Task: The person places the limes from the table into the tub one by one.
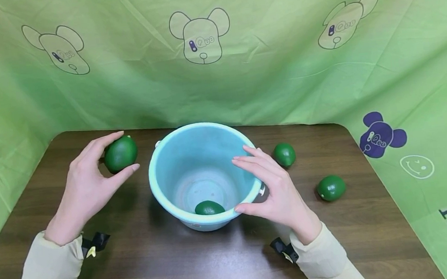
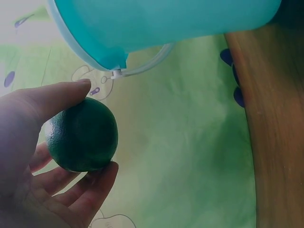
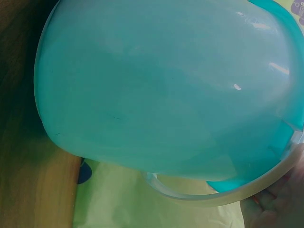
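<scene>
My left hand [image 1: 89, 183] holds a dark green lime [image 1: 122, 154] between thumb and fingers, left of the light blue bucket [image 1: 192, 156]. The left wrist view shows that lime [image 2: 83, 135] apart from the bucket's rim. Inside the bucket, another lime [image 1: 209, 207] lies at the near side of the bottom, partly hidden by the rim. My right hand [image 1: 275, 186] grips the bucket's right rim, fingers over the edge and thumb at the near side. From the right wrist, the bucket wall [image 3: 156, 90] fills most of the view, and its pale handle [image 3: 209, 199] hangs beside the hand.
Two more limes stand right of the bucket on the brown wooden table [image 1: 220, 267]: one lime [image 1: 284, 154] farther back, another lime [image 1: 331, 187] nearer the right edge. A green cloth [image 1: 267, 89] with printed cartoon heads hangs behind and beside the table.
</scene>
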`<action>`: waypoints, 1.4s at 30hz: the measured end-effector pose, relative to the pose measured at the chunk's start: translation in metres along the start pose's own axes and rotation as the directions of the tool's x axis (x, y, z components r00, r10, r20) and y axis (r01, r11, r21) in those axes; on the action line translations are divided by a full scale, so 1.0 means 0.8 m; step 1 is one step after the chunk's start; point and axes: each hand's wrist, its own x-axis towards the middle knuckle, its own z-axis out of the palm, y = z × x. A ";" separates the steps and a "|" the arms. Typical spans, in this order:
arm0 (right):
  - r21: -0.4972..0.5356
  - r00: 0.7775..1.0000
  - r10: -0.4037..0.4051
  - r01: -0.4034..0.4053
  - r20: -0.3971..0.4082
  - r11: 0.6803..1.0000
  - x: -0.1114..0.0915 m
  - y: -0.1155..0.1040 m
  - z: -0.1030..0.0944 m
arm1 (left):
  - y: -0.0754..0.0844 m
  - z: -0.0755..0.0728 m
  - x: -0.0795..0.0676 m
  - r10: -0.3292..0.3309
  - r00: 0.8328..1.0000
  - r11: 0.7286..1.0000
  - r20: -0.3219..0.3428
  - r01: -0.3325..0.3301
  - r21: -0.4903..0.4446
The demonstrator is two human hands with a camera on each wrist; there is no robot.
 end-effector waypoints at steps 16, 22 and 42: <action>0.005 1.000 0.004 -0.004 -0.003 1.000 -0.001 -0.001 0.000 | 0.012 0.001 0.001 0.027 1.000 0.999 0.003 -0.027 -0.027; 0.008 1.000 0.001 -0.001 -0.011 1.000 -0.001 -0.001 0.002 | 0.014 0.002 0.003 0.042 0.999 0.999 0.001 -0.042 -0.025; 0.009 1.000 0.003 -0.003 -0.008 1.000 -0.001 0.000 0.001 | 0.029 0.000 0.010 0.065 0.998 0.997 0.002 -0.065 -0.053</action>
